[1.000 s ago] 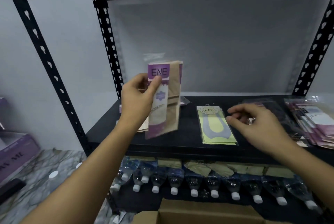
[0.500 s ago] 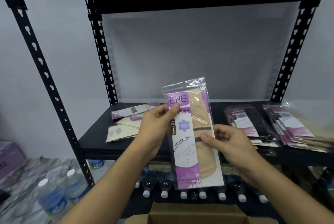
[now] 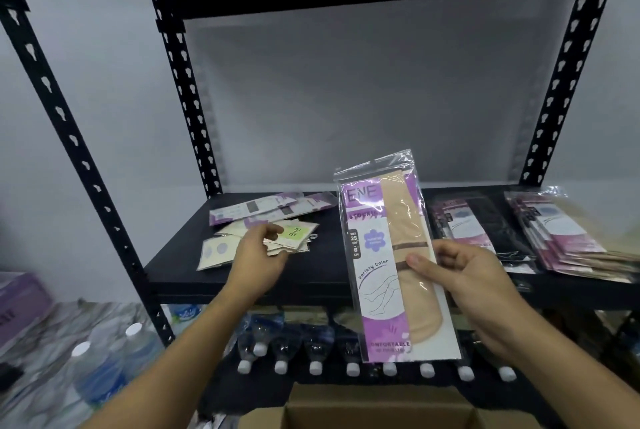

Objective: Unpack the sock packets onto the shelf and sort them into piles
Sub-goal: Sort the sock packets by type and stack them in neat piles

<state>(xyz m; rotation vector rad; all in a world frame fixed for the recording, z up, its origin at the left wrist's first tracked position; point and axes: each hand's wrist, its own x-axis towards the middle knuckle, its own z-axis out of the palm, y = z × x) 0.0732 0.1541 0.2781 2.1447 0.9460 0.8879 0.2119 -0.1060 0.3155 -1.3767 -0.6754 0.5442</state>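
"Beige, that stocking packet [image 3: 377, 276]: where is it?"

"Centre-right of the frame, upright in front of the shelf [image 3: 322, 266]. My right hand [image 3: 478, 276] grips it, thumb across the front, fingers behind."

"And your left hand [image 3: 258, 253]?"

"Left of centre, at the heap of small flat packets [image 3: 211, 255]. Thumb and fingers pinch the green-labelled packet [image 3: 294, 233] at its edge."

"Other piles?"

"Purple-edged packets [image 3: 263, 208] lie behind that heap. On the right, a black pile [image 3: 485, 220], then a beige pile [image 3: 571, 241] beside it. Bottles [image 3: 315, 345] sit below the shelf; a cardboard box [image 3: 363, 408] is at the bottom edge."
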